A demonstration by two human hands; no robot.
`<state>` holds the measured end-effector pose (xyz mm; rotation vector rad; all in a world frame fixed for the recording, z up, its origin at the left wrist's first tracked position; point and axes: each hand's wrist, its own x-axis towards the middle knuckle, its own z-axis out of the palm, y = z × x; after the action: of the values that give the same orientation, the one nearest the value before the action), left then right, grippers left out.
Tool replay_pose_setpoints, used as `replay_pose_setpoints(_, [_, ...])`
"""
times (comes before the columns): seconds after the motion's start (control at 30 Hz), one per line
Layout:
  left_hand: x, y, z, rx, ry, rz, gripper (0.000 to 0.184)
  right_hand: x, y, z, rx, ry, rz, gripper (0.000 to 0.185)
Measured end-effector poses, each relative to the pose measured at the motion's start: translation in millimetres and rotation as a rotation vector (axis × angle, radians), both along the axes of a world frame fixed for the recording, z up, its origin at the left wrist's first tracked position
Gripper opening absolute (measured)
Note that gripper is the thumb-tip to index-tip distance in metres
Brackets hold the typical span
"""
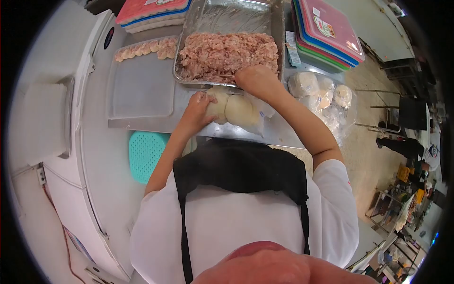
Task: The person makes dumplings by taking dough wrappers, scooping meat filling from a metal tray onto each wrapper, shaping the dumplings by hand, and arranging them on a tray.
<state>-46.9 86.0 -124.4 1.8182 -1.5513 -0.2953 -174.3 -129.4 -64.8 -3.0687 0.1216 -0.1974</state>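
Note:
Pale dough rounds [239, 110] lie in a clear plastic bag at the near edge of the metal table. My left hand [201, 110] is curled around the left end of these rounds, with bits of meat on its fingers. A deep metal tray [231, 14] holds a large mass of pink minced meat [229, 53]. My right hand [255, 80] is closed at the near right edge of the meat, over the tray's rim; what its fingers hold is hidden. To the left, a translucent flat tray [142, 92] bears a row of small filled dumplings [146, 48] along its far edge.
Stacked coloured lids [326, 33] stand at the back right, and a stack of trays [151, 14] at the back left. Bagged dough rounds [321, 94] lie on the right. Below the table's left side is a turquoise perforated stool [145, 156]. A person [402, 146] is far right.

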Motion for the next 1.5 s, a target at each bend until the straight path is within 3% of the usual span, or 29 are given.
replay_pose_setpoints(0.2, [10,13,-11,0.035,0.285,0.020,0.026,-20,4,4,0.221,0.065,-0.195,0.021])
replay_pose_setpoints(0.3, [12,15,-10,-0.040,0.376,0.076,0.022,-25,-15,12,0.098,0.152,-0.160,0.032])
replay_pose_setpoints(0.53, [22,17,-9,0.003,0.691,0.318,0.020,-22,29,37,-0.055,0.029,-0.094,0.013])
replay_pose_setpoints(0.63, [31,16,-7,-0.284,1.773,0.260,0.023,-2,46,31,0.001,0.030,-0.132,0.012])
replay_pose_setpoints(0.73, [34,26,-4,-0.209,1.501,0.254,0.030,25,50,46,-0.006,0.051,-0.176,0.012])
replay_pose_setpoints(0.83, [53,43,-1,-0.065,1.461,0.176,0.031,49,37,53,-0.134,0.025,-0.121,0.013])
replay_pose_setpoints(0.93, [68,51,8,-0.034,1.582,0.155,0.032,66,38,32,-0.175,0.028,-0.070,0.014])
replay_pose_setpoints(1.13, [94,69,19,-0.243,1.758,0.303,0.031,69,67,4,-0.006,0.168,-0.139,0.017])
replay_pose_setpoints(1.23, [109,78,10,-0.247,1.508,0.367,0.032,58,58,7,0.083,0.151,-0.259,0.019])
replay_pose_setpoints(1.3, [119,81,11,-0.282,1.484,0.385,0.033,50,53,22,0.106,0.079,-0.385,0.019])
replay_pose_setpoints(1.43, [126,76,27,-0.381,1.510,0.386,0.034,58,51,68,-0.196,0.304,-0.316,0.016])
replay_pose_setpoints(1.5, [129,73,30,-0.388,1.518,0.394,0.034,59,52,41,-0.237,0.213,-0.254,0.015])
